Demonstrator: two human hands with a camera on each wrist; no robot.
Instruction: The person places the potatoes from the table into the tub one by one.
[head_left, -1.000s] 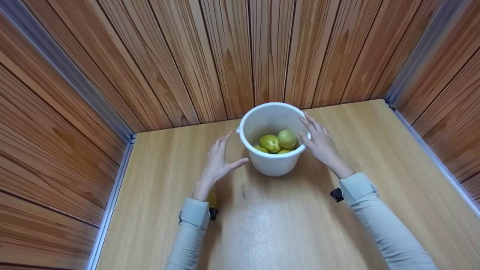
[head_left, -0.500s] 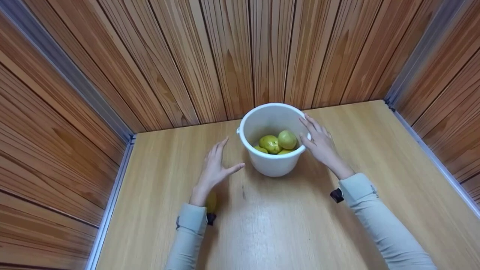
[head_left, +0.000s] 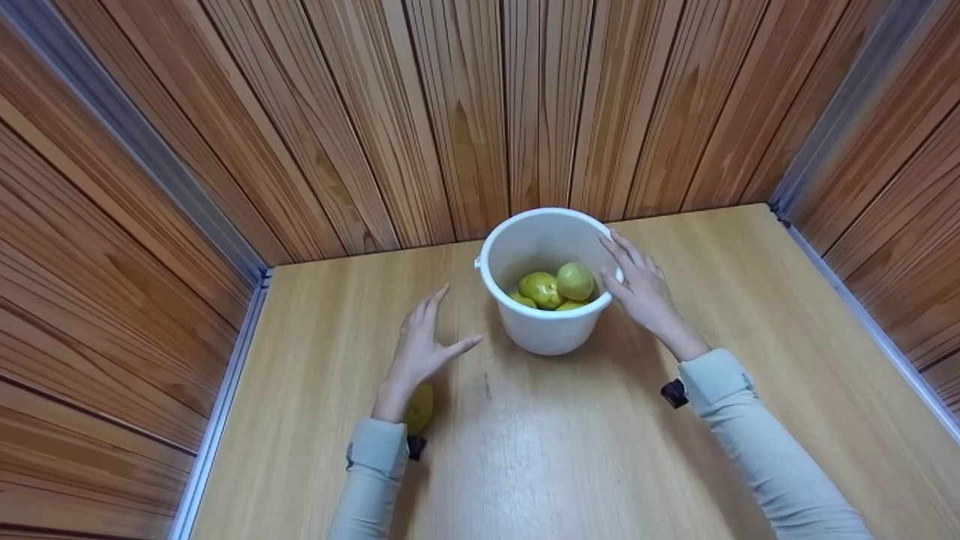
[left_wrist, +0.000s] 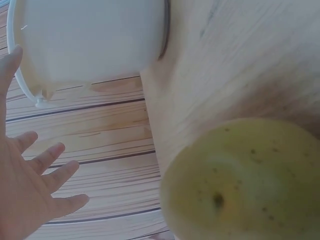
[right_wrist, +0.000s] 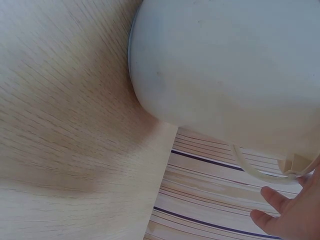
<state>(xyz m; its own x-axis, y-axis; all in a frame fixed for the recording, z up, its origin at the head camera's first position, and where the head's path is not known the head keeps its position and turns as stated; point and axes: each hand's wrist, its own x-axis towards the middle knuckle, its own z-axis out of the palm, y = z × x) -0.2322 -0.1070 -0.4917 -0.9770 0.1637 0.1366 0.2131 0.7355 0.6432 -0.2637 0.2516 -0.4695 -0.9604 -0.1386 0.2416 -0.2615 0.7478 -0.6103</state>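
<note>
A white bucket (head_left: pixel 550 334) stands upright towards the back of the table, with several yellow-green fruits (head_left: pixel 540 289) inside. My right hand (head_left: pixel 643 289) is at its right rim, thumb and fingertips lying across the edge with the fingers fairly straight. To the left of the bucket, my left hand (head_left: pixel 421 349) hovers apart from it, fingers spread and holding nothing. On the table beneath the left wrist lies a speckled yellow-green fruit (left_wrist: pixel 245 185), partly hidden by the forearm in the head view.
The wooden table (head_left: pixel 540 450) is enclosed by wood-plank walls (head_left: pixel 465 112) at the back and both sides. Metal rails (head_left: pixel 225 405) run along its side edges. A small bucket handle lug (head_left: pixel 477 262) sticks out at the left rim.
My left hand has drawn back from the bucket, down and to the left, still spread. The right hand has stayed at the rim. More of the fruit under the left wrist shows.
</note>
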